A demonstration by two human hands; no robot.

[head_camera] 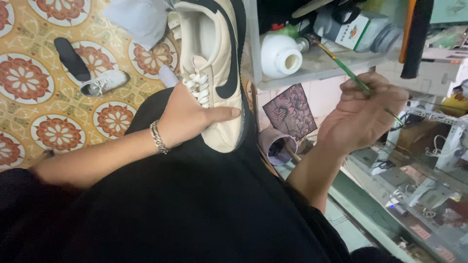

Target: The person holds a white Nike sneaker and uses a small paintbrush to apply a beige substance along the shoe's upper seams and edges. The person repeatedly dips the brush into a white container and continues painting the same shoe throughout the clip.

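Observation:
My left hand (187,119), with a silver chain bracelet on its wrist, grips a cream sneaker (212,58) with a black curved stripe and white laces, holding it against my black-clothed lap. My right hand (363,114) is closed on a thin green-handled paintbrush (348,70). The brush tip points up toward a small dark bottle neck (306,44) beside a white round jar (280,56) on a shelf. The two hands are apart, with the sneaker's sole edge between them.
A glass shelf (321,68) holds the jar and a grey bottle (358,31) with a label. A grey cup (278,146) with a stick stands below. On the patterned tile floor (44,87) lie a white sneaker (105,83) and a dark insole (70,58).

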